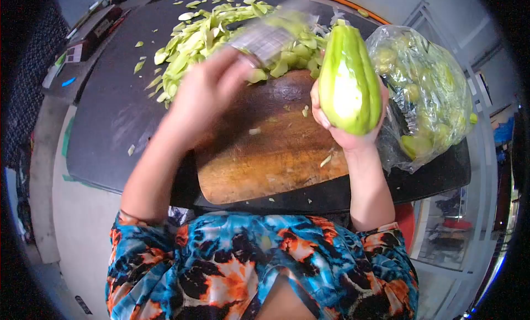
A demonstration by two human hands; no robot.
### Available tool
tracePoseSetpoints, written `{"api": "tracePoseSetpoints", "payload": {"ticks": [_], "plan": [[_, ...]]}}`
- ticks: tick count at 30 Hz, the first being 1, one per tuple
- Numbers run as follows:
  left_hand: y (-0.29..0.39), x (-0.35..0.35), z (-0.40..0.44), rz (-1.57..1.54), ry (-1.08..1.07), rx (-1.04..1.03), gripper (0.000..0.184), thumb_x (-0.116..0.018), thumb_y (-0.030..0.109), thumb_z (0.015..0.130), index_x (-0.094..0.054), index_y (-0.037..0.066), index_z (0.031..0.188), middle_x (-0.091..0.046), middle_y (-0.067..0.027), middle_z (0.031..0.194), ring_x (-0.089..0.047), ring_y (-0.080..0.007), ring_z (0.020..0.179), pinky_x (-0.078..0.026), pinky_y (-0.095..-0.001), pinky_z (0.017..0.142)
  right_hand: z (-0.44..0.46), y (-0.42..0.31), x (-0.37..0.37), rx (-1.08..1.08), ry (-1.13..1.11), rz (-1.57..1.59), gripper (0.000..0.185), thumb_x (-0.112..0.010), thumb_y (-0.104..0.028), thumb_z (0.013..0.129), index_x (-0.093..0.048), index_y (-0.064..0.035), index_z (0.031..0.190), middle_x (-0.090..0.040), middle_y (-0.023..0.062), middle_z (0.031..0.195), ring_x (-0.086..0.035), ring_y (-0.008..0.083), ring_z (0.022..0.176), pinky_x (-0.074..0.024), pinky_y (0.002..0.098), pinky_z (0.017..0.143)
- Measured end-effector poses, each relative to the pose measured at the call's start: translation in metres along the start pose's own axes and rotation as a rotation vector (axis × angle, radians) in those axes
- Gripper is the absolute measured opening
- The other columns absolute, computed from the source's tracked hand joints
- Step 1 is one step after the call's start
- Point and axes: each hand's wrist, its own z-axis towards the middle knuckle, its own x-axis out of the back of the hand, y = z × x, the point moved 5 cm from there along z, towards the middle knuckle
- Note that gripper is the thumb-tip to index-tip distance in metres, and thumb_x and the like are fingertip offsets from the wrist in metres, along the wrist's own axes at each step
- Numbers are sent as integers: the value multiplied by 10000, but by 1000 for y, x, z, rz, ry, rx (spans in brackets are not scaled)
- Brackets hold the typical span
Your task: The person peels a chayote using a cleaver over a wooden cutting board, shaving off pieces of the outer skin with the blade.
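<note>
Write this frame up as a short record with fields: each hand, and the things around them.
left hand: motion-blurred, holding a broad blade; left hand is over the wooden board's far left part
right hand: right hand holds a green fruit upright
board: wooden board, small scraps on it
beyond board: heap of pale-green slices on the dark table
right side: clear plastic bag with green produce inside
unclear: blade's exact outline
</note>
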Motion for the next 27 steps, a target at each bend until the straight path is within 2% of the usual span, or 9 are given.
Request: {"api": "tracePoseSetpoints", "payload": {"ticks": [2, 6, 9, 11, 14, 23, 24, 25, 27], "plan": [[-34, 32, 21, 273, 143, 4, 343, -568, 365, 941, -661, 61, 1069, -597, -125, 661, -536, -181, 569, -451, -324, 576, 2, -1, -16, -6, 10, -39, 686, -302, -597, 920, -506, -19, 1226, -619, 247, 897, -607, 315, 708, -480, 378, 501], [-12, 28, 12, 17, 60, 26, 284, -558, 280, 954, -624, 3, 951, -509, 6, 684, -476, -74, 682, -411, -254, 616, -1, -1, -10, 42, 181, 58, 676, -298, -588, 925, -510, -15, 1216, -610, 236, 904, -600, 298, 727, -463, 360, 507], [40, 5, -15, -69, -198, -271, 228, -605, 266, 916, -620, 39, 902, -559, -35, 679, -562, -112, 667, -456, -281, 628, -4, -3, 15, 41, 40, 70, 625, -316, -564, 935, -510, -57, 1246, -613, 140, 1070, -612, 293, 868, -507, 400, 648], [60, -8, -27, -115, -341, -404, 393, -589, 423, 909, -567, 45, 804, -561, -24, 687, -579, -178, 619, -450, -302, 582, -13, 0, 20, 178, 550, 216, 590, -330, -546, 942, -512, -85, 1263, -586, 110, 1183, -584, 289, 1059, -488, 454, 878], [66, -17, -33, -84, -440, -462, 357, -652, 393, 869, -588, 45, 824, -609, -80, 734, -628, -278, 675, -490, -344, 630, -20, 11, 46, 84, 459, 249, 611, -407, -554, 931, -478, -92, 1325, -554, 105, 1265, -535, 292, 1162, -398, 470, 1026], [56, -16, -29, 108, -467, -435, 288, -671, 319, 855, -593, 42, 855, -614, -97, 773, -624, -295, 718, -494, -348, 666, -16, 11, 42, 84, 511, 148, 514, -452, -479, 941, -518, -89, 1270, -583, 107, 1209, -552, 287, 1132, -416, 453, 1012], [51, -16, -27, 148, -464, -414, 280, -671, 312, 855, -593, 44, 861, -613, -95, 772, -624, -287, 719, -494, -345, 668, -18, 9, 47, 206, 651, -43, 534, -401, -511, 941, -524, -88, 1242, -589, 96, 1169, -566, 255, 1082, -482, 443, 909], [37, -10, -19, 201, -353, -246, 253, -649, 282, 872, -588, 37, 869, -612, -104, 775, -624, -255, 718, -492, -332, 677, -9, 2, 12, 62, 232, 182, 614, -365, -570, 918, -516, -57, 1220, -599, 151, 1083, -597, 251, 940, -532, 416, 693], [-13, 11, 10, 165, 17, -104, 323, -619, 393, 890, -657, 81, 961, -630, -165, 722, -618, -322, 630, -486, -401, 600, 1, -8, -4, 8, -27, -107, 707, -349, -627, 888, -499, -20, 1216, -606, 220, 982, -602, 266, 760, -496, 378, 509]]}}
